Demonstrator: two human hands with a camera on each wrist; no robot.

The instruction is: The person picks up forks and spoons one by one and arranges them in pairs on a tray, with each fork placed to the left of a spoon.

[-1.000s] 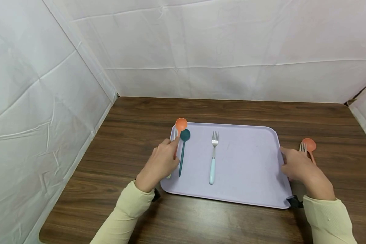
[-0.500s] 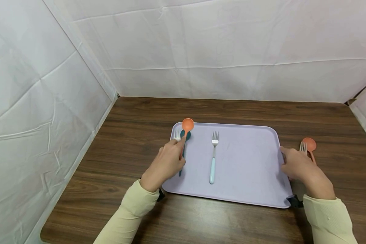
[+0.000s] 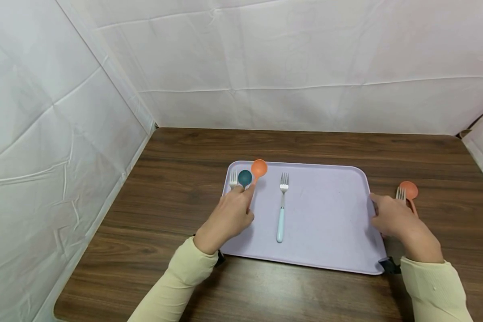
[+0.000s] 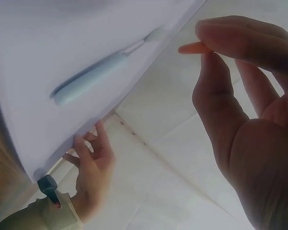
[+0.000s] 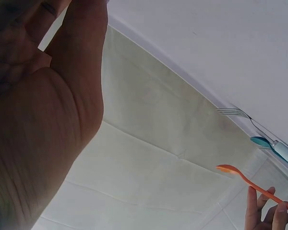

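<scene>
**I Am Holding an Orange Spoon (image 3: 259, 168) Above the Tray (image 3: 326, 219)**

In the head view, my left hand (image 3: 227, 216) is hanging over the left part of the tray, just below the middle of the frame. My thumb and a fingertip are pinching the spoon's handle, with almost no gap between them. The spoon's round bowl is pointing toward the top of the frame, and the right wrist view is showing it in the air, apart from the tray.

My right hand (image 3: 395, 219) is resting at the tray's right rim, in the lower right of the frame. Its fingertips are touching the edge; whether they are gripping it, I cannot tell.

On the tray, a fork with a pale blue handle (image 3: 280, 223) is lying near the centre of the frame, tines upward. To its left, a teal spoon (image 3: 245, 178) is showing its bowl, with a white-tined fork (image 3: 233, 177) lying just beside it at the left rim. My left hand is hiding their handles.

Right of the tray, a coral spoon (image 3: 412, 190) and another fork (image 3: 400, 193) are lying on the dark wooden worktop (image 3: 177, 179), the tines overlapping the bowl. My right hand is partly covering both.
</scene>
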